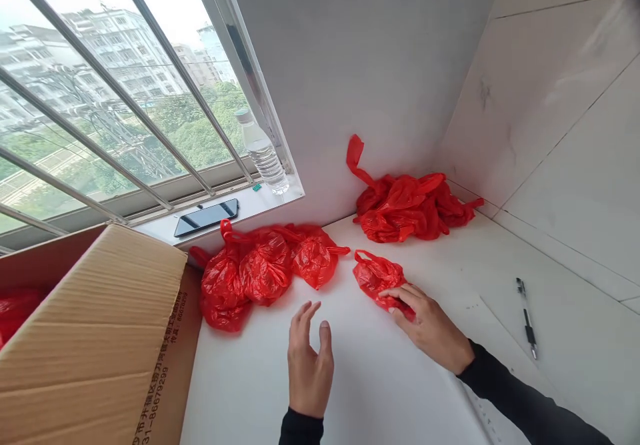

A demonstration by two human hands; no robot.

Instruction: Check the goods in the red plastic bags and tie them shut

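Note:
My left hand is raised over the white tabletop, thumb and fingers apart, holding nothing. To its right, my right hand has its fingers and thumb around the near end of a small red plastic bag, which lies on the table with its handle loop pointing to the far left. What is inside the bag cannot be made out. Beyond my left hand, several filled, knotted red bags sit in a row against the wall below the windowsill.
A heap of crumpled red bags lies in the far corner. An open cardboard box with red plastic inside stands at left. The windowsill holds a phone and a water bottle. A pen and paper lie at right.

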